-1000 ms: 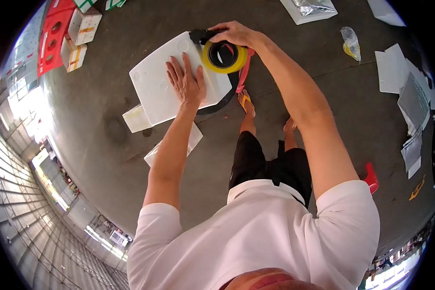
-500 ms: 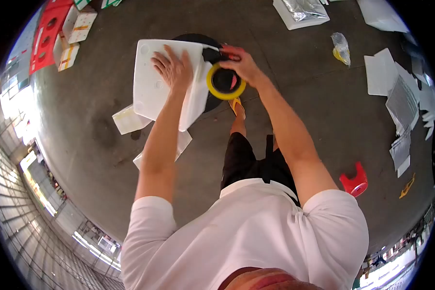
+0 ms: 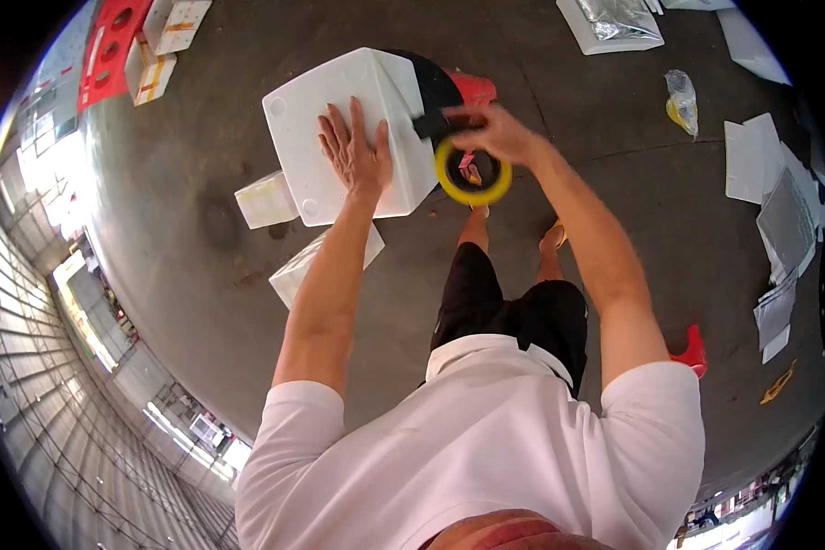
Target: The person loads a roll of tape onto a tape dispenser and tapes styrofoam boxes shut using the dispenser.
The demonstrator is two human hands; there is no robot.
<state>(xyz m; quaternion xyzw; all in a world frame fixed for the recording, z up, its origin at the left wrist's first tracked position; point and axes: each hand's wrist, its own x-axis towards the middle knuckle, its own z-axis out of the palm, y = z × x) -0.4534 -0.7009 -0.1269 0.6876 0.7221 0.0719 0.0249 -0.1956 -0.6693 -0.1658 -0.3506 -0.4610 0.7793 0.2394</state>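
Observation:
A white foam box (image 3: 339,87) stands tilted on a dark round surface (image 3: 431,78), partly hidden beneath it. My left hand (image 3: 357,165) lies flat on the box's broad face, fingers spread. In my right hand (image 3: 495,133) is a tape dispenser (image 3: 431,124) with a big yellow-edged roll of tape (image 3: 502,188). The dispenser's dark head is against or very close to the box's right side; motion blur hides whether they touch. Behind my right hand shows a red object (image 3: 472,89) whose kind I cannot make out.
Two smaller white foam pieces (image 3: 266,200) lie on the floor left of the box. Foam boxes with orange tape (image 3: 156,78) stand at upper left. Foam sheets and silvery panels (image 3: 784,215) lie at right, near a crumpled plastic bag (image 3: 680,101) and a red piece (image 3: 694,351).
The box has turned, its broad face now angled differently, and my left hand has slid with it. My right hand and the dispenser have moved right and slightly down in view. The view has shifted.

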